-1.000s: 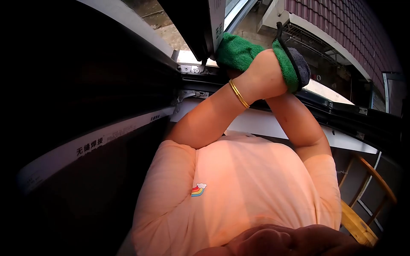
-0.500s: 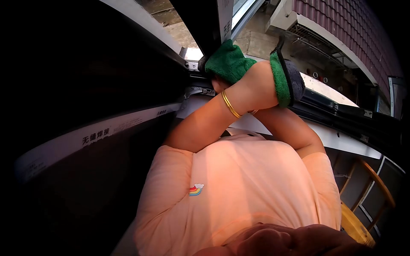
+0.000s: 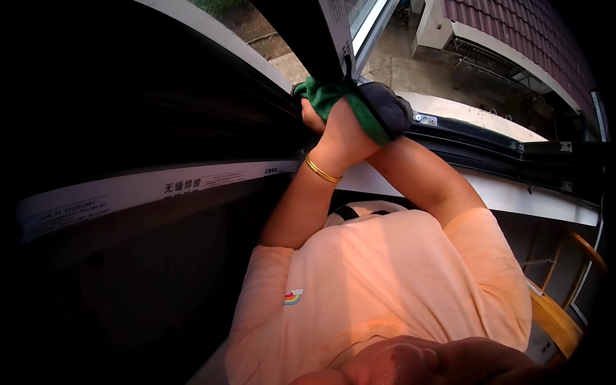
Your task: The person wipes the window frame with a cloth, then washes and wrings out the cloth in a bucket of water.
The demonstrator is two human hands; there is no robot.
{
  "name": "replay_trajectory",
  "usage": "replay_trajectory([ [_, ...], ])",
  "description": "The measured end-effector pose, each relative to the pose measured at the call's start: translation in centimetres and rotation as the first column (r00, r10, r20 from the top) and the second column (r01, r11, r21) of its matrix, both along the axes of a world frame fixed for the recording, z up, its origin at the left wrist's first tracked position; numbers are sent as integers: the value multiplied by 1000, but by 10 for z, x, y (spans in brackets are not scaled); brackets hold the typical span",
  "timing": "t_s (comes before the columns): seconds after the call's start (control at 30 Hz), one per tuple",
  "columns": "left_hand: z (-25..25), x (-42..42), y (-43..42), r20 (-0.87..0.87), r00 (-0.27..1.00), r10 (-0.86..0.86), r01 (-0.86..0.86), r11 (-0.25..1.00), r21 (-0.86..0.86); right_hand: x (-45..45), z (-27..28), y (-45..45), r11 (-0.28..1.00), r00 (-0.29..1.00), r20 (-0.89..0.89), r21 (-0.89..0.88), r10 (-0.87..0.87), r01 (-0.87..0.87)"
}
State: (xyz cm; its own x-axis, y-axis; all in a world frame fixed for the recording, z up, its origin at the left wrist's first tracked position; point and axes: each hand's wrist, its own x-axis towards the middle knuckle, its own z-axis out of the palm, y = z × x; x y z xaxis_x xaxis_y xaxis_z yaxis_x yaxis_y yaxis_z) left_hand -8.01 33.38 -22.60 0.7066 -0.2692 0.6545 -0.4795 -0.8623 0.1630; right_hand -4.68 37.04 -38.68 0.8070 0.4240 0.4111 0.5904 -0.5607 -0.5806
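My left hand, with gold bangles at its wrist, crosses over my right wrist. It holds a cloth with a green face and a dark grey face, edged in black; the cloth covers my left fingers. My right hand is mostly hidden behind the left, its visible part against green cloth at the corner of the dark window frame. Whether the green parts are one cloth or two I cannot tell.
A dark frame rail with a printed white strip runs along the left. Black window tracks and a white sill lie to the right. A wooden chair stands lower right. Outside is a tiled roof.
Both hands and the cloth have shifted left and slightly down, into the frame corner. More of the metal fitting and track to their right now shows. The view has moved too.
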Motion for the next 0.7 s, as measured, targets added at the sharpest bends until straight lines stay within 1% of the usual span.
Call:
replay_trajectory([
  [0.13,10,-6,-1,1,1000,-16,16,998,53,-3,16,-19,998,997,37,12,68,-69],
  [0.2,20,-16,-3,-150,986,-67,55,995,-77,-1,29,-36,994,991,76,6,109,-109],
  [0.3,15,-26,-6,-175,980,-95,76,991,-112,-4,46,-54,989,981,130,-9,147,-147],
  [0.33,11,-26,-8,-171,980,-102,83,990,-111,-5,49,-53,988,978,141,-12,152,-152],
  [0.4,4,-27,-10,-29,993,-111,106,985,-134,-6,51,-48,987,975,151,-31,163,-160],
  [0.43,3,-28,-7,-34,993,-110,107,991,-79,-7,52,-45,984,973,152,-44,175,-170],
  [0.5,5,-30,-2,-13,993,-119,119,992,-39,-8,58,-39,978,972,129,-90,198,-188],
  [0.53,8,-29,-1,1,992,-129,129,992,-2,-6,64,-36,961,967,91,-164,238,-222],
  [0.57,11,-29,-3,20,991,-131,131,991,-2,-10,69,-32,990,983,130,36,129,-135],
  [0.6,19,-31,-6,25,990,-139,139,990,-28,-9,81,-31,990,981,146,31,129,-135],
  [0.67,37,-36,-13,40,989,-141,143,988,-54,-11,101,-25,986,956,268,77,122,-148],
  [0.7,50,-38,-15,74,982,-171,178,980,-90,2,85,-4,975,978,151,149,143,-166],
])
